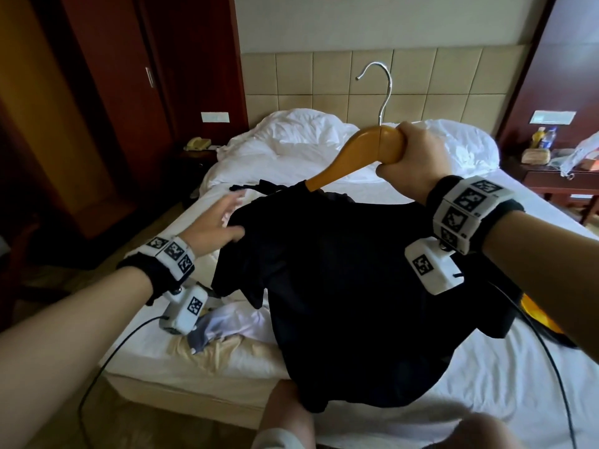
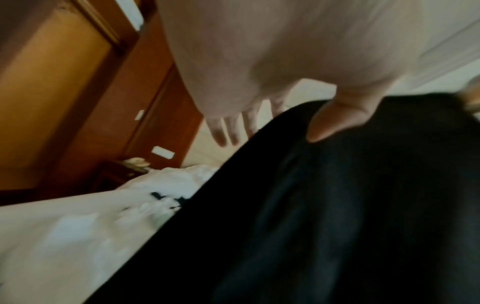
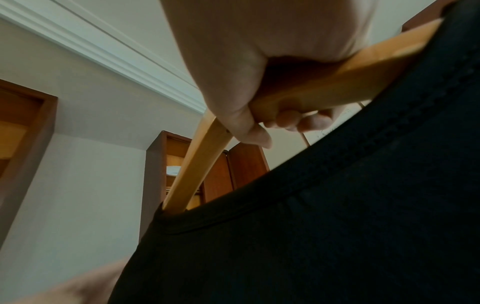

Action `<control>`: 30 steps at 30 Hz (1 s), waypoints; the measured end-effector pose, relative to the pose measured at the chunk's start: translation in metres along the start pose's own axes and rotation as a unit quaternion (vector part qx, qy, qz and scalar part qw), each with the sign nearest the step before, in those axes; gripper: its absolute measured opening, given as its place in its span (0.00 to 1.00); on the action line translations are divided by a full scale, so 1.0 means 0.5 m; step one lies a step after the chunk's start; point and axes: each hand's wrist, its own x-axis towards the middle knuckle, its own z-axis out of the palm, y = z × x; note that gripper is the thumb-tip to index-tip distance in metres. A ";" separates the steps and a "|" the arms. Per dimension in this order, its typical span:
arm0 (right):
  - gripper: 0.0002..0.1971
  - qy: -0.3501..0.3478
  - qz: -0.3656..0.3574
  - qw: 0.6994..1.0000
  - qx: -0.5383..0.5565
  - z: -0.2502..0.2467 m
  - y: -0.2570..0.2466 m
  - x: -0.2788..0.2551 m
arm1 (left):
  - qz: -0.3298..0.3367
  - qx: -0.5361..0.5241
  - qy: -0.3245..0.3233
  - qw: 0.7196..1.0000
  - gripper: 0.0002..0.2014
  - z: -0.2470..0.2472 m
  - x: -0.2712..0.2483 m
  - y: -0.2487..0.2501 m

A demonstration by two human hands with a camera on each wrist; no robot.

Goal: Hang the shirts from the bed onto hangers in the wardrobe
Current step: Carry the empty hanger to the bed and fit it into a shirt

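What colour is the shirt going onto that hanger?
Plain black shirt, on an orange-brown wooden hanger; the head view shows it best.

Black shirt [image 1: 350, 286] is half on my wooden hanger [image 1: 359, 153], one hanger arm poking into the collar, silver hook up. It's draping over the white bed [image 1: 505, 377], all rumpled.

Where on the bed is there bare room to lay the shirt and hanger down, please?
Bare sheet lies between the black shirt and the pillows, under the hanger, and at the bed's near right corner. The left edge is crowded with the pale clothes beneath the left hand.
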 end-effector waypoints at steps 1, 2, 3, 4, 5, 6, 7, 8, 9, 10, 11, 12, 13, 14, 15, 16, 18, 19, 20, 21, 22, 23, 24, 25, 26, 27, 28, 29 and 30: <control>0.16 -0.003 -0.003 1.000 0.004 0.005 -0.005 -0.003 | 0.039 -0.005 0.033 0.999 0.36 0.003 -0.002 0.035; 0.15 -0.007 -0.007 1.000 0.006 0.010 -0.010 -0.005 | 0.081 0.003 0.069 0.994 0.34 0.007 -0.002 0.066; 0.14 -0.011 -0.013 1.000 0.007 0.016 -0.017 -0.007 | 0.115 0.016 0.099 0.988 0.31 0.014 -0.003 0.096; 0.14 -0.013 -0.020 1.000 0.006 0.023 -0.025 -0.009 | 0.144 0.033 0.119 0.982 0.31 0.021 -0.001 0.121; 0.14 -0.014 -0.028 0.999 0.003 0.033 -0.032 -0.011 | 0.167 0.058 0.128 0.976 0.31 0.031 0.003 0.142; 0.13 -0.015 -0.037 0.999 0.002 0.043 -0.040 -0.011 | 0.186 0.087 0.129 0.970 0.32 0.043 0.011 0.160; 0.14 -0.020 -0.044 0.999 0.001 0.057 -0.049 -0.008 | 0.194 0.125 0.130 0.964 0.32 0.058 0.024 0.175; 0.14 -0.029 -0.051 0.998 0.003 0.076 -0.059 -0.005 | 0.196 0.166 0.141 0.956 0.31 0.073 0.038 0.187; 0.14 -0.040 -0.059 0.997 0.008 0.098 -0.069 0.001 | 0.187 0.200 0.167 0.947 0.29 0.087 0.055 0.196; 0.13 -0.050 -0.070 0.996 0.014 0.124 -0.077 0.011 | 0.170 0.216 0.204 0.940 0.26 0.096 0.075 0.198; 0.13 -0.057 -0.077 0.995 0.023 0.153 -0.082 0.026 | 0.145 0.209 0.235 0.938 0.24 0.100 0.095 0.195; 0.14 -0.063 -0.082 0.994 0.037 0.180 -0.086 0.043 | 0.117 0.192 0.255 0.940 0.24 0.098 0.116 0.186; 0.14 -0.070 -0.086 0.992 0.055 0.208 -0.089 0.064 | 0.093 0.186 0.264 0.942 0.24 0.092 0.136 0.175; 0.14 -0.077 -0.089 0.990 0.073 0.234 -0.093 0.086 | 0.080 0.190 0.265 0.942 0.24 0.080 0.155 0.162; 0.13 -0.084 -0.092 0.988 0.087 0.260 -0.101 0.108 | 0.073 0.197 0.262 0.942 0.23 0.060 0.173 0.148; 0.13 -0.091 -0.097 0.987 0.095 0.284 -0.114 0.132 | 0.067 0.199 0.263 0.942 0.21 0.037 0.187 0.136; 0.13 -0.104 -0.111 0.983 0.105 0.325 -0.154 0.179 | 0.056 0.195 0.281 0.938 0.16 -0.017 0.211 0.122; 0.14 -0.112 -0.121 0.981 0.107 0.338 -0.184 0.200 | 0.047 0.193 0.288 0.937 0.15 -0.048 0.219 0.120; 0.14 -0.125 -0.129 0.978 0.107 0.347 -0.216 0.218 | 0.031 0.193 0.288 0.937 0.15 -0.081 0.224 0.121; 0.14 -0.144 -0.138 0.973 0.112 0.351 -0.254 0.237 | 0.008 0.191 0.288 0.938 0.16 -0.117 0.223 0.126; 0.14 -0.164 -0.144 0.968 0.123 0.352 -0.295 0.258 | -0.016 0.190 0.289 0.938 0.17 -0.161 0.223 0.133; 0.14 -0.180 -0.150 0.963 0.135 0.349 -0.338 0.278 | -0.033 0.191 0.296 0.936 0.16 -0.206 0.221 0.145; 0.14 -0.195 -0.157 0.957 0.145 0.344 -0.383 0.297 | -0.047 0.197 0.304 0.931 0.15 -0.253 0.215 0.159; 0.13 -0.208 -0.166 0.952 0.154 0.335 -0.435 0.315 | -0.060 0.206 0.311 0.926 0.14 -0.304 0.208 0.178; 0.13 -0.219 -0.176 0.945 0.166 0.324 -0.490 0.331 | -0.077 0.211 0.319 0.921 0.13 -0.355 0.201 0.199; 0.13 -0.228 -0.186 0.939 0.179 0.311 -0.547 0.344 | -0.089 0.212 0.329 0.916 0.13 -0.408 0.189 0.221; 0.13 -0.239 -0.197 0.932 0.191 0.297 -0.604 0.351 | -0.100 0.219 0.339 0.909 0.12 -0.458 0.171 0.243; 0.14 -0.251 -0.207 0.924 0.200 0.283 -0.659 0.350 | -0.109 0.230 0.351 0.901 0.12 -0.507 0.145 0.261; 0.14 -0.263 -0.217 0.916 0.212 0.272 -0.715 0.350 | -0.119 0.247 0.361 0.891 0.12 -0.558 0.121 0.278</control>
